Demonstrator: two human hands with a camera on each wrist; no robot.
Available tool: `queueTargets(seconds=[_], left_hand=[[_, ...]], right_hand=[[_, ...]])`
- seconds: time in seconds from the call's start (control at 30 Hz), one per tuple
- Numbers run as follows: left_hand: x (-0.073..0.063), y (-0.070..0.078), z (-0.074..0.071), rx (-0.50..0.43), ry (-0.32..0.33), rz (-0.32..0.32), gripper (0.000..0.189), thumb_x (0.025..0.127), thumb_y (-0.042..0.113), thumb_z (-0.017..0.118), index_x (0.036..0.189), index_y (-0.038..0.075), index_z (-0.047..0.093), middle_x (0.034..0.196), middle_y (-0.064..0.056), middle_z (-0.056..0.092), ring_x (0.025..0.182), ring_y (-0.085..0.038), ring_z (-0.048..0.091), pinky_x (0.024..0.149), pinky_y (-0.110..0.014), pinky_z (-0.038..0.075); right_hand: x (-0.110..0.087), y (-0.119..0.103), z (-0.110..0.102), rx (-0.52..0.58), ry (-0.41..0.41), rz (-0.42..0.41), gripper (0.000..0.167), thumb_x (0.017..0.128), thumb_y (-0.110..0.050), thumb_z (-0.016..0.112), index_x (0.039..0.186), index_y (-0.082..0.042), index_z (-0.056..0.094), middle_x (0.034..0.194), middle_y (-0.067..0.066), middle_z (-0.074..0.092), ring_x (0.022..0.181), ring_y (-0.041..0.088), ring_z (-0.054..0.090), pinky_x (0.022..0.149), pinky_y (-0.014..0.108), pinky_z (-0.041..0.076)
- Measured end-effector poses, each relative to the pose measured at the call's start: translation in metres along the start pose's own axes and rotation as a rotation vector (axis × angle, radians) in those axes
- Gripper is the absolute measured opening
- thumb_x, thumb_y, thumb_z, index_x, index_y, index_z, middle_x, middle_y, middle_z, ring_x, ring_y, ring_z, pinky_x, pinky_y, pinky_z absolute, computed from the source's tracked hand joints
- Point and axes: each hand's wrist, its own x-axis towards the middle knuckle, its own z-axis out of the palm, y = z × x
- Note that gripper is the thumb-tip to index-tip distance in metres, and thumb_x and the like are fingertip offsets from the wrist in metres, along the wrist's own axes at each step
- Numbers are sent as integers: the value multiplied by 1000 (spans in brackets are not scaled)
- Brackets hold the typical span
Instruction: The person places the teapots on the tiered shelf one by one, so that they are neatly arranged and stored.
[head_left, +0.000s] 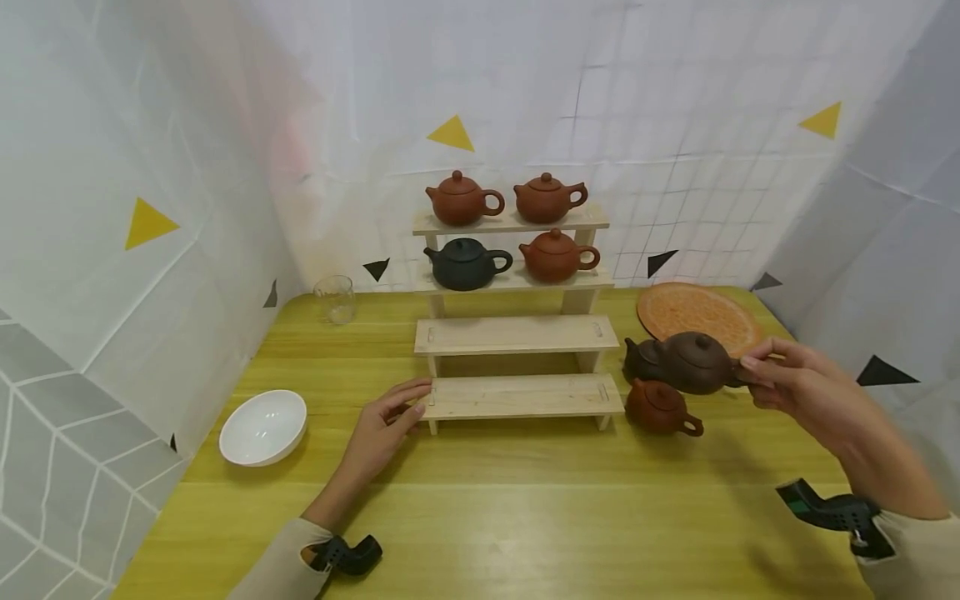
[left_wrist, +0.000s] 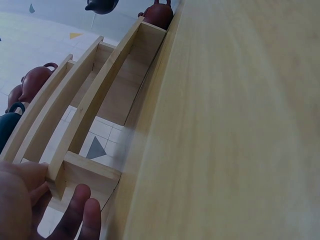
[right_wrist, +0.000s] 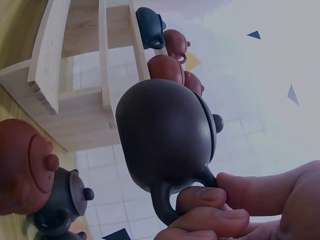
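My R hand [head_left: 813,390] grips brown pot [head_left: 696,367] by handle [right_wrist: 161,204], in air, R of shelf [head_left: 517,335], prob. bc this leaves body free. My L hand [head_left: 384,423], loosely open, touches lowest step [head_left: 517,397] at its end, maybe to steady it. R wrist view shows fingers [right_wrist: 212,217] curled round handle; head view hides them, but shows bowl [head_left: 262,428] on counter [head_left: 480,517].

White wall [head_left: 517,75] behind yellowish wood-grain table [head_left: 510,508]

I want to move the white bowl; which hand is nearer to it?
Left. The left hand is right of the white bowl, touching the wooden rack; the right hand is farther, beyond the rack, holding a dark brown teapot.
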Motion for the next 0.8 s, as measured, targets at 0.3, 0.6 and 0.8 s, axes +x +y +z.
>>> queueTargets(seconds=[0.3,0.6,0.8], left_hand=[[0,2,0,12,3,9,34,106,15,65,138,5,68,148,-6,57,99,-27,66,78,-45,61],[0,0,-1,-3,7,9,33,106,15,65,136,6,69,148,-7,57,97,-24,67,78,-44,61],[0,-1,0,-7,4,22,33,106,15,64,137,4,69,148,-9,56,99,-24,67,78,-45,61]], right_hand=[[11,-11,10,-12,-2,7,9,112,-4,43,106,-2,50,82,4,39,66,31,19,63,42,23],[25,-28,27,-169,42,39,16,112,-13,48,111,2,50,85,5,39,62,26,31,57,38,31],[34,-34,39,-127,3,29,15,113,-13,48,109,1,49,81,3,35,64,31,19,61,44,22]])
